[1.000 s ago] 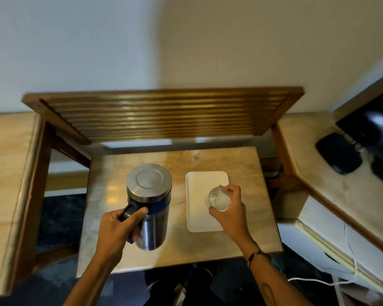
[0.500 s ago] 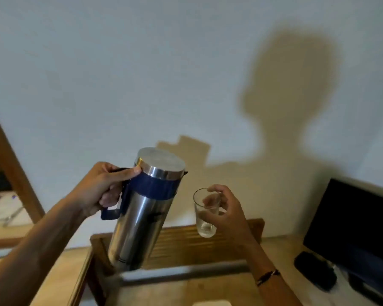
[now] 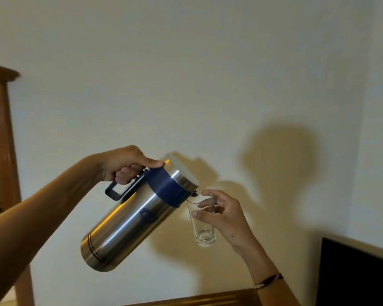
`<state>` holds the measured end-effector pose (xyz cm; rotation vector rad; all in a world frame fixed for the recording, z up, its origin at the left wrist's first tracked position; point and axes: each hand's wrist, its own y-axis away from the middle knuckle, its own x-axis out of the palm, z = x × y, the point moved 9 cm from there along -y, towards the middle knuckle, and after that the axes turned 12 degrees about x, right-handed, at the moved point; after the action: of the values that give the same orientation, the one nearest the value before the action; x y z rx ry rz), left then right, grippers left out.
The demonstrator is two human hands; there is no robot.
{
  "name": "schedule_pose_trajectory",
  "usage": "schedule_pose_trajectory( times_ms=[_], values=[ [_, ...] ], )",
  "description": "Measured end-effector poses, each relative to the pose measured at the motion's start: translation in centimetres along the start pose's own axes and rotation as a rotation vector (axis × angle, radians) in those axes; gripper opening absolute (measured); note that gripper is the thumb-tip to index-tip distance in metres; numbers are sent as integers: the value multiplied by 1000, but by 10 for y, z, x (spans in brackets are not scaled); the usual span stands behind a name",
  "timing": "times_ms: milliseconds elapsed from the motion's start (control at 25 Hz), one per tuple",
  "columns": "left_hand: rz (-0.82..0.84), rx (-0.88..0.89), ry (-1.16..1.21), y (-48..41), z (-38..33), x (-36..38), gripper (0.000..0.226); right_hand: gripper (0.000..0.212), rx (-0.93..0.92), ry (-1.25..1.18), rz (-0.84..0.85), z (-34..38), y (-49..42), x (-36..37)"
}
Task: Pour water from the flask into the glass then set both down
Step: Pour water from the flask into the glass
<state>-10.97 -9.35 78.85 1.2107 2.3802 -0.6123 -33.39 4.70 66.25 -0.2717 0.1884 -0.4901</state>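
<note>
While the left hand [image 3: 124, 166] clamps the handle of the tilted flask [image 3: 133, 217] at centre frame, its spout touching the glass [image 3: 202, 226] gripped by the right hand [image 3: 226, 217], pouring seems barely begun, setting down still ahead.

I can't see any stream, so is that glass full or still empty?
Almost empty. The glass looks clear down its walls, with at most a little water at its base, and the tipped flask has its spout at the rim.
</note>
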Motion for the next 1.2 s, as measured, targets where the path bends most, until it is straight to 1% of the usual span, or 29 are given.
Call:
schedule_pose_trajectory(
  times_ms=[80,160,280,560,840,1200],
  values=[
    [54,-28,-89,-10,-12,2,79,77,9,-1,-4,3,1,-3],
    [76,-51,-176,-21,-22,1,73,80,14,-11,-23,1,1,-6],
    [120,-76,-275,-37,-39,4,64,74,36,-33,-39,-5,-3,-8],
    [239,-81,-462,-60,-64,18,69,70,3,-61,-72,-6,-13,-17],
    [275,-100,-499,-75,-58,18,64,68,3,-71,-70,-12,-25,-18],
    [290,-124,-542,-83,-60,13,64,67,8,-95,-60,-14,-34,-10]
  ],
)
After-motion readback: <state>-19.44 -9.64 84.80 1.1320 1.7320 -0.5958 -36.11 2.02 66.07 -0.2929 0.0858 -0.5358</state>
